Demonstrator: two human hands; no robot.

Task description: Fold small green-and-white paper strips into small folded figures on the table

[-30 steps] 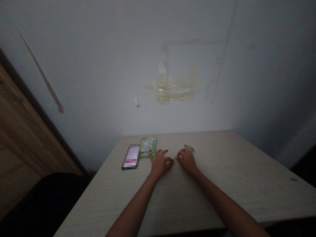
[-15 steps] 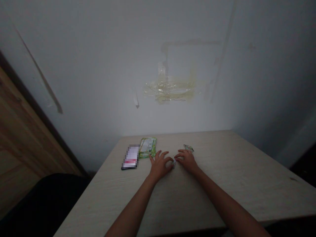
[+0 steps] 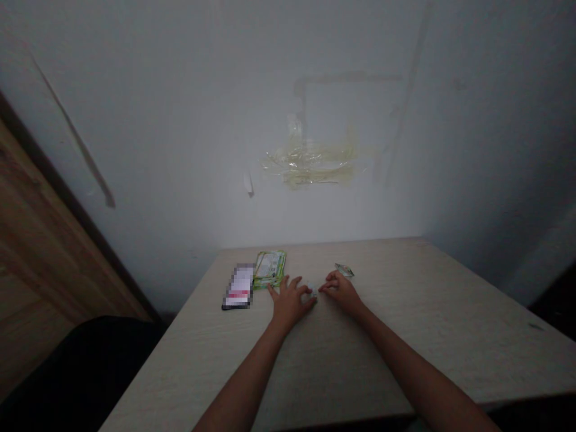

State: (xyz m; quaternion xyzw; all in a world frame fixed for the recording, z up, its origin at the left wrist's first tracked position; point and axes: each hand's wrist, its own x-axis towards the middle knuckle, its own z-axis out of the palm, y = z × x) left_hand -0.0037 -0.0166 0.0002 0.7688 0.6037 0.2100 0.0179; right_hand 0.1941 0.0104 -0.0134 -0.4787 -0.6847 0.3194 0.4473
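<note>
My left hand (image 3: 288,305) rests on the table, thumb and index finger closing on a small pale patterned piece (image 3: 314,290) that may be paper, while its other fingers spread out. Just to the right, my right hand (image 3: 342,295) is pinched, its fingertips pointing at that piece with a slight gap. Whether anything tiny sits in the right pinch I cannot make out. A small folded green-and-white piece (image 3: 344,270) lies right behind my right hand. Beyond my left fingers lies a stack of green-and-white packets (image 3: 270,268).
A phone (image 3: 239,288) with a blurred-out screen lies left of the packets. The pale wooden table (image 3: 396,336) meets a wall (image 3: 189,150) at its back, with clear tape (image 3: 315,163) stuck on it. A dark rounded shape (image 3: 85,366) stands beyond the left edge.
The small pale piece has shifted slightly left and shows more between my hands. My right fingertips have drawn back from it a little and pinched together. The packets and phone stay put.
</note>
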